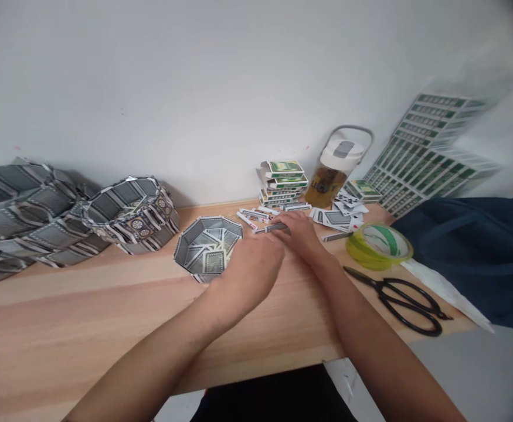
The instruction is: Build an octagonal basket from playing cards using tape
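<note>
My left hand [256, 264] is closed in a loose fist just right of a shallow many-sided bowl made of playing cards [194, 266]. Its fingertips are hidden behind the back of the hand. Close beside it, my right hand [298, 231] has its fingers bent over a narrow folded playing card [267, 228], whose grey end sticks out to the left above my left hand. Just behind my hands lie several folded card strips [250, 218]. To the right is a loose pile of playing cards [333, 218], some face up.
Card baskets [137, 225] and stacked card rings [27, 220] stand left. Card boxes [285, 170] and a bottle [326, 176] stand by the wall. Yellow tape [362, 249], black scissors [397, 293], many stacked green-white boxes [423, 167] and a dark blue cloth bag [467, 258] are right.
</note>
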Action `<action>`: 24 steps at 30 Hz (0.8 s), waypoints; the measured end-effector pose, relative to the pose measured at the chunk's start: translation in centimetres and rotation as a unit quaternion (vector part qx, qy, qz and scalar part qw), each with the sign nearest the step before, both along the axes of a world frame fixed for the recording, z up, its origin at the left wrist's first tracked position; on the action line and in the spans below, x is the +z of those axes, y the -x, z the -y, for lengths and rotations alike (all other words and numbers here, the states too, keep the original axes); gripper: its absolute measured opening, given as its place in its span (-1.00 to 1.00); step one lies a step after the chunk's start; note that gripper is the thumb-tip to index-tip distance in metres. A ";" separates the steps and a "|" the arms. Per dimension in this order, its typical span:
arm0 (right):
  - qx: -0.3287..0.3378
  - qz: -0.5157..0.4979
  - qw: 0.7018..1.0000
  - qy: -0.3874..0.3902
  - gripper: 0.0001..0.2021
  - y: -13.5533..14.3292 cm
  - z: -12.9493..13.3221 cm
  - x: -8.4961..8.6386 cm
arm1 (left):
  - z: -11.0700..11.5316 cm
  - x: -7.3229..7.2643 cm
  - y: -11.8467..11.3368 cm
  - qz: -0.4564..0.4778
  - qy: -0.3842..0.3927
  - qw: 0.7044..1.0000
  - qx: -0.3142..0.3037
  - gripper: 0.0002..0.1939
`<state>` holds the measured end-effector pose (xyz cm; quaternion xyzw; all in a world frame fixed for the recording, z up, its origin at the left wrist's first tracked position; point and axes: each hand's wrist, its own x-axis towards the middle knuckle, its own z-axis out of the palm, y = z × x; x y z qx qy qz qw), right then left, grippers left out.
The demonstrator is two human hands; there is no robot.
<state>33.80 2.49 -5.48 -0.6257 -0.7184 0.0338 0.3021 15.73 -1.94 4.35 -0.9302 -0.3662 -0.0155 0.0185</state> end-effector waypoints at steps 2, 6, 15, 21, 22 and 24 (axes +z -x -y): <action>-0.007 -0.004 1.000 0.001 -0.90 0.0 0.0 0.0 | 0.3 -1.0 -0.3 0.013 0.008 1.000 -0.027 -0.74; -0.028 -0.028 0.999 -0.008 -0.92 -0.3 -0.3 -0.1 | -0.2 -3.7 -1.0 0.048 0.072 0.996 -0.035 -0.72; -0.044 -0.156 0.986 -0.026 -0.79 -0.5 -0.6 0.7 | -2.1 -7.2 -1.8 0.281 0.157 0.947 0.015 -0.67; 0.020 -0.255 0.966 0.037 -0.71 -0.1 0.1 1.8 | -2.8 -7.5 -2.4 0.474 0.301 0.821 0.100 -0.51; 0.031 -0.266 0.962 0.050 -0.69 -0.1 0.2 2.0 | -2.8 -7.5 -2.5 0.502 0.331 0.790 0.118 -0.51; 0.056 -0.283 0.954 0.078 -0.65 0.0 0.4 2.3 | -2.8 -7.6 -2.7 0.553 0.374 0.731 0.141 -0.57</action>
